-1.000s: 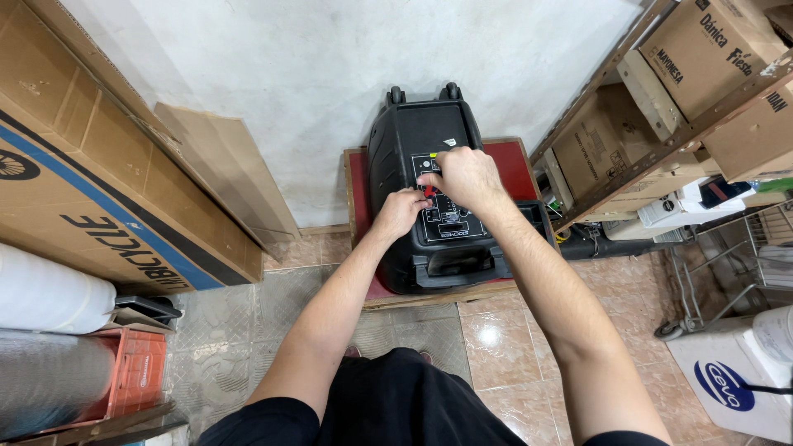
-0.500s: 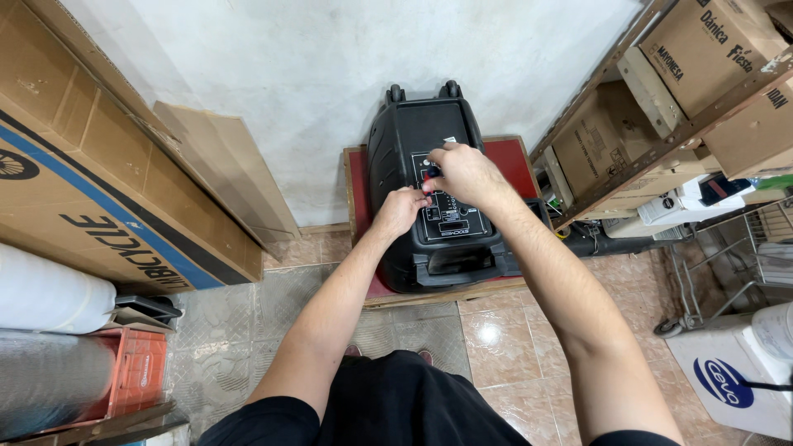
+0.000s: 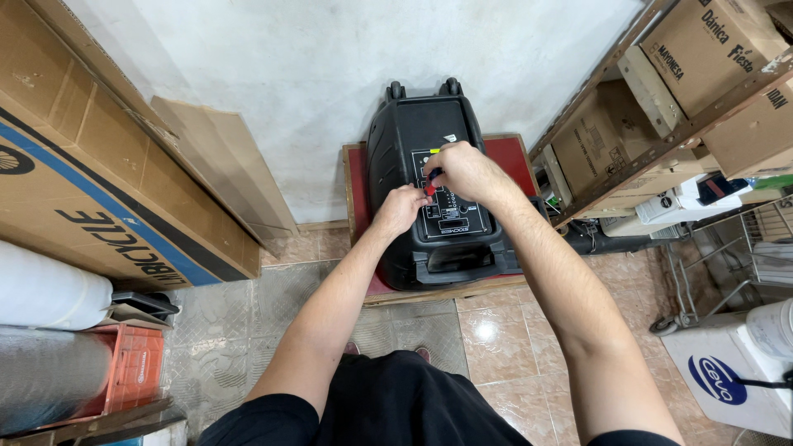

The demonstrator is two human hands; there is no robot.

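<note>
- Right hand (image 3: pixel 464 171) is curled over the control panel (image 3: pixel 446 206) on the back of the black speaker (image 3: pixel 429 198), pinching what looks like a small red-tipped plug or tool (image 3: pixel 430 188) between its fingertips.
- Left hand (image 3: pixel 399 211) sits just left of that panel, fingers loosely bent and resting on the speaker's casing, holding nothing as far as I can tell.
- Speaker lies on its back on a low red surface (image 3: pixel 508 153), wheels toward the white wall (image 3: pixel 330 74).
- Looks like the plugging-in or adjusting step; next move probably needs careful lining up with a socket.
- Both forearms reach forward and down, the right elbow farther out from the speaker than the left.
</note>
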